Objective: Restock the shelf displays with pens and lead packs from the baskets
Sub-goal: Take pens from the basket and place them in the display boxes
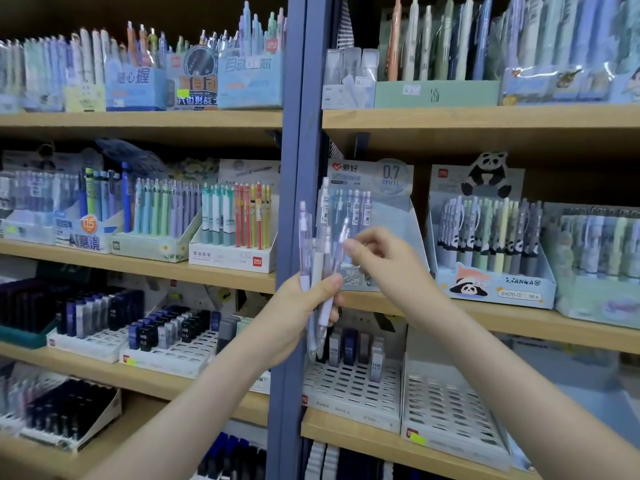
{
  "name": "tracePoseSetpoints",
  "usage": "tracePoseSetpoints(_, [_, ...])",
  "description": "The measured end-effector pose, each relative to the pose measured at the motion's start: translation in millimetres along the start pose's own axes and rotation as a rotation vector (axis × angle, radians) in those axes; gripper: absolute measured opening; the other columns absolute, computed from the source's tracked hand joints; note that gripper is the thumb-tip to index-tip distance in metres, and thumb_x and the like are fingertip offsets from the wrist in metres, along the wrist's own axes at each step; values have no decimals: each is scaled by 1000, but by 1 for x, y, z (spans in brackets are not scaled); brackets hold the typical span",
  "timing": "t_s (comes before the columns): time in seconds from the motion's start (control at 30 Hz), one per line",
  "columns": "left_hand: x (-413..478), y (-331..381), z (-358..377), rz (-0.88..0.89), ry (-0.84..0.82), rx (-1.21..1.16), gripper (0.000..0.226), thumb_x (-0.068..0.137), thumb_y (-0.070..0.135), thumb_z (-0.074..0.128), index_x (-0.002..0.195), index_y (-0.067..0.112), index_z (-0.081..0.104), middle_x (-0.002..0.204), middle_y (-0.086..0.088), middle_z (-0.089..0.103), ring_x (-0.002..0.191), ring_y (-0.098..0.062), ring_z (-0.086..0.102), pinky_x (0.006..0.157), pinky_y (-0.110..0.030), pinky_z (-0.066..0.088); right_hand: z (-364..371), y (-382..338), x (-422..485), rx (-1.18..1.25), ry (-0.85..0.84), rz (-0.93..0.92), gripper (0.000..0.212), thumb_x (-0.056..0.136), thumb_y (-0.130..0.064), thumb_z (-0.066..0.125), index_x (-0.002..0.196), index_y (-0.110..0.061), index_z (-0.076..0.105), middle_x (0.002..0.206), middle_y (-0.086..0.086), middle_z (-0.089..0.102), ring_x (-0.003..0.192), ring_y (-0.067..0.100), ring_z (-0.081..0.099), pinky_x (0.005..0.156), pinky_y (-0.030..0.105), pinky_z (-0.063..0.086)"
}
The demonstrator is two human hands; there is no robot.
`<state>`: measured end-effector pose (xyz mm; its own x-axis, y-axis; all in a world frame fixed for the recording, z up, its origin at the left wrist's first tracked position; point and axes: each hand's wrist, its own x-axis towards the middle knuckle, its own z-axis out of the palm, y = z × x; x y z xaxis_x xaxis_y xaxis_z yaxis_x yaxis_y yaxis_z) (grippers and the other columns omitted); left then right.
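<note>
The left hand (298,306) wraps its fingers tight around a bunch of pens (304,244). The pens stand up in front of the blue post (294,150). The right hand (384,261) pinches the top of one pen (337,261) in the bunch. Just behind is a pen box (398,216) on the wooden shelf (502,320), with more pens in it.

0.7 display (394,216) rt half free; blue post (294,168) blocks left, panda box (495,285) crowds rt.

Left hand (299,311) gripping pens (304,244), right hand (381,258) pinching one, both forearms raised
</note>
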<state>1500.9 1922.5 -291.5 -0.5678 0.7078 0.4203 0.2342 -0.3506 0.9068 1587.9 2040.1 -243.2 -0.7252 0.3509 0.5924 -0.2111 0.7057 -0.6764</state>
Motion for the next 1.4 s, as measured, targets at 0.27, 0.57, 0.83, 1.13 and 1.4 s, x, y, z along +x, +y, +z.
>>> tracePoseSetpoints(0.27, [-4, -2, 15, -8, -2, 17, 32, 98, 26, 48, 83, 2, 63, 59, 0, 65, 49, -12, 55, 50, -20, 46, -4, 15, -10, 303, -105, 186, 24, 97, -21, 55, 90, 1, 62, 71, 6, 56, 62, 12, 50, 62, 21, 47])
tracePoseSetpoints(0.57, [3, 1, 8, -29, 108, -23, 19, 98, 17, 51, 91, 2, 62, 76, -10, 72, 55, -16, 64, 53, -24, 55, -42, 21, 2, 657, 25, 192, 15, 99, -11, 46, 97, -2, 57, 76, 8, 61, 56, 10, 62, 52, 18, 51])
tracePoseSetpoints(0.83, [7, -2, 12, -45, 69, 18, 19, 95, 17, 56, 95, 0, 64, 73, -9, 71, 59, -17, 65, 57, -25, 56, -48, 23, 3, 625, -140, 147, 16, 88, 8, 56, 101, 0, 57, 76, 9, 62, 63, 12, 63, 60, 20, 55])
tracePoseSetpoints(1.13, [15, 1, 4, 1, 167, -51, 14, 94, 16, 56, 92, 4, 65, 74, -6, 71, 58, -13, 64, 56, -21, 54, -59, 28, 31, 346, 121, 5, 9, 97, -9, 51, 97, -13, 59, 86, 5, 67, 81, 16, 65, 67, 24, 55])
tracePoseSetpoints(1.4, [25, 3, 2, 23, 170, -67, 15, 94, 15, 54, 95, 3, 64, 72, -4, 68, 56, -12, 62, 56, -20, 54, -58, 41, 74, -40, 179, 36, 10, 96, -12, 53, 102, -12, 60, 95, 7, 67, 82, 15, 67, 84, 33, 56])
